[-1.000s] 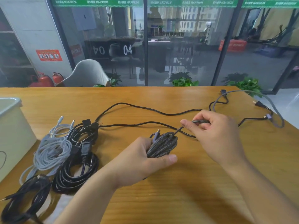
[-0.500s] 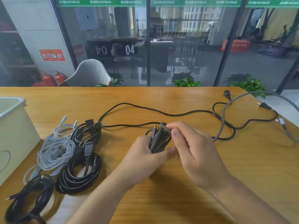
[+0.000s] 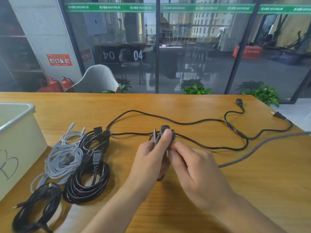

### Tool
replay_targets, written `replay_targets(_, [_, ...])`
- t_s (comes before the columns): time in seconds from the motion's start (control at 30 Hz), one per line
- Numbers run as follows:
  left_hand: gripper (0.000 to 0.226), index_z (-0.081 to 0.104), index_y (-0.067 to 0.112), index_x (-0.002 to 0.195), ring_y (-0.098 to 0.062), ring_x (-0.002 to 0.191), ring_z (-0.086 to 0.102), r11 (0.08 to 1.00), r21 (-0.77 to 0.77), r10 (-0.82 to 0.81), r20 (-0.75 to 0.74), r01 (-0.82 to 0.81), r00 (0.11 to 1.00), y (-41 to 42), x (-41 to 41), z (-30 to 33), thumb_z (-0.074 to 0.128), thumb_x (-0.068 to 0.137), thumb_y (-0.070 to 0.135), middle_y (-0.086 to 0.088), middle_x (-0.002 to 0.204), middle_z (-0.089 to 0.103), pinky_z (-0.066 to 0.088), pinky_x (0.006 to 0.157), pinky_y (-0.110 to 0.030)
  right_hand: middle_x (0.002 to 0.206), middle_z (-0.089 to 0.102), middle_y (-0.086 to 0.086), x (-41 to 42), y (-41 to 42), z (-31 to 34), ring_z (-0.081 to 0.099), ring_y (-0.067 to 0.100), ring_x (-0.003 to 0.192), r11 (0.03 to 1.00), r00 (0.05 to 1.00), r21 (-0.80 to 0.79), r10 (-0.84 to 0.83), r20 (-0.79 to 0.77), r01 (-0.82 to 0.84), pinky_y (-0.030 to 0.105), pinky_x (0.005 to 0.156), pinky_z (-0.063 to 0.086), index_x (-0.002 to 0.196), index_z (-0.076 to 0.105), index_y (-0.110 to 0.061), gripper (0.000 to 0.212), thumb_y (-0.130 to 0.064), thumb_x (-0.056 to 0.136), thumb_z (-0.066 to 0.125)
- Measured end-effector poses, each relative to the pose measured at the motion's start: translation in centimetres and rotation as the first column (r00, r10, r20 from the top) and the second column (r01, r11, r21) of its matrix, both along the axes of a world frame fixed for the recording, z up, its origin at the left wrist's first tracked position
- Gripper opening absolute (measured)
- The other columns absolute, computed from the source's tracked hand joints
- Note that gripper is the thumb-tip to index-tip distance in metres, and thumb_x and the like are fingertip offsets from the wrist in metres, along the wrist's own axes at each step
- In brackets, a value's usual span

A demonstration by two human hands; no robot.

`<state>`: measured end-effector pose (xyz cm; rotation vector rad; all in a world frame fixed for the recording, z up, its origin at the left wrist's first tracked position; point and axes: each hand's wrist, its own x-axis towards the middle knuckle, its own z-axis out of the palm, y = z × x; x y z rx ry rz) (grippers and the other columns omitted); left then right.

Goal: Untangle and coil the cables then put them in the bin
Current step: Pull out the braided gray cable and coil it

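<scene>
1. Head view: the left hand (image 3: 151, 158) grips a small bundle of braided cable (image 3: 159, 137) above the middle of the wooden table (image 3: 235, 190), thumb pressed on the top of the loops; a connector tip sticks up beside the thumb.
2. The right hand (image 3: 198, 172) is just beside the left, its fingers curled in against the bundle and pinching the cable at the lower side.
3. The free length of the braided cable runs from under the right hand to the right and off the right edge of the table.
4. A long black power cord (image 3: 202, 122) lies uncoiled across the far half of the table, passing behind the bundle, with its plug (image 3: 278, 115) near the far right corner.
5. On the left lie coiled cables: a grey coil (image 3: 64, 160), a black coil (image 3: 87, 182) just right of it, and another black coil (image 3: 37, 209) at the near left edge.
6. The bin (image 3: 18, 132), white, stands at the far left, apart from the hands.
</scene>
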<state>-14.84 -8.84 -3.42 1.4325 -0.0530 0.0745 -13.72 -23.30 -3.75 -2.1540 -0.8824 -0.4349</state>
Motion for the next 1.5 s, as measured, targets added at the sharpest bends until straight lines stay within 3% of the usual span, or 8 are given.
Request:
replay_targets(0.13, [0.063,0.037,-0.007,0.073,-0.020,0.051,0.021,0.995,-0.030,0.095,-0.024,-0.096,0.995,0.2,0.2,0.1,0.058,0.099,0.048,-0.006,0.057,0.028,0.020,0.045,-0.028,0.071,0.060,-0.021,-0.5,0.3,0.2,0.056,0.006,0.063,0.996,0.982,-0.005,0.090,-0.168,-0.092,0.014,0.057,0.035,0.090,0.055,-0.029,0.026,-0.028,0.111,0.041])
replay_targets(0.37, [0.043,0.049,0.009,0.077,-0.018,0.043,0.033,0.973,-0.051,0.222,-0.057,-0.225,0.973,1.2,0.8,0.0,0.055,0.102,0.044,-0.006,0.059,0.039,0.031,0.039,-0.024,0.065,0.055,-0.004,-1.0,0.7,0.5,0.043,0.007,0.056,0.980,0.840,-0.010,0.166,-0.517,-0.200,0.021,0.058,0.033,0.083,0.054,-0.017,0.036,-0.029,0.113,0.036])
replay_targets(0.57, [0.041,0.050,0.010,0.081,-0.018,0.049,0.024,0.966,-0.153,0.202,-0.047,-0.207,0.978,1.8,0.8,0.3,0.052,0.102,0.046,-0.005,0.056,0.034,0.017,0.048,-0.030,0.061,0.049,-0.011,-1.2,1.5,-0.4,0.041,0.013,0.062,0.938,0.647,0.019,0.253,-0.719,-0.345,0.027,0.062,0.037,0.095,0.061,-0.020,0.038,-0.038,0.114,0.033])
replay_targets(0.73, [0.047,0.051,0.011,0.085,-0.019,0.048,0.027,0.976,-0.180,0.117,-0.041,-0.123,0.992,1.6,0.7,0.3,0.056,0.087,0.057,-0.005,0.059,0.036,0.024,0.047,-0.027,0.064,0.047,-0.007,-1.3,1.6,-0.2,0.041,0.007,0.058,0.878,0.481,0.029,0.289,-0.828,-0.478,0.015,0.057,0.038,0.100,0.060,-0.017,0.043,-0.043,0.113,0.029])
replay_targets(1.07, [0.046,0.054,0.018,0.070,-0.022,0.049,0.039,0.970,-0.236,-0.054,-0.014,0.049,0.998,1.4,0.3,0.8,0.053,0.091,0.058,-0.007,0.060,0.044,0.032,0.052,-0.031,0.065,0.054,-0.013,-1.4,1.9,-0.6,0.052,0.002,0.065,0.859,0.704,-0.213,0.212,-0.678,-0.465,0.020,0.069,0.041,0.089,0.061,-0.028,0.043,-0.053,0.110,0.032])
replay_targets(1.23, [0.047,0.051,0.016,0.074,-0.015,0.039,0.023,0.965,-0.201,-0.177,-0.017,0.170,0.984,1.7,0.0,1.1,0.053,0.097,0.057,-0.001,0.053,0.031,0.018,0.050,-0.034,0.066,0.053,-0.011,-0.4,1.2,-0.8,0.050,0.006,0.065,0.797,0.787,-0.364,0.212,-0.579,-0.482,0.020,0.069,0.039,0.077,0.056,-0.024,0.053,-0.058,0.109,0.030])
replay_targets(1.37, [0.045,0.047,0.016,0.072,-0.014,0.039,0.019,0.970,-0.160,-0.187,-0.014,0.182,0.982,1.8,-0.2,1.3,0.051,0.095,0.055,0.001,0.051,0.028,0.014,0.051,-0.037,0.074,0.058,0.006,1.3,0.3,-1.0,0.052,0.020,0.066,0.764,0.729,-0.340,0.238,-0.642,-0.549,0.037,0.070,0.047,0.078,0.057,-0.023,0.055,-0.063,0.106,0.034])
replay_targets(1.5, [0.046,0.047,0.017,0.072,-0.014,0.038,0.018,0.958,-0.176,-0.230,0.004,0.227,0.973,2.1,-0.6,1.6,0.049,0.096,0.056,0.003,0.049,0.028,0.012,0.052,-0.039,0.061,0.038,-0.013,3.2,-1.9,-0.6,0.033,0.007,0.054,0.801,0.461,-0.106,0.226,-0.858,-0.589,0.019,0.051,0.030,0.079,0.055,-0.021,0.043,-0.053,0.106,0.044])
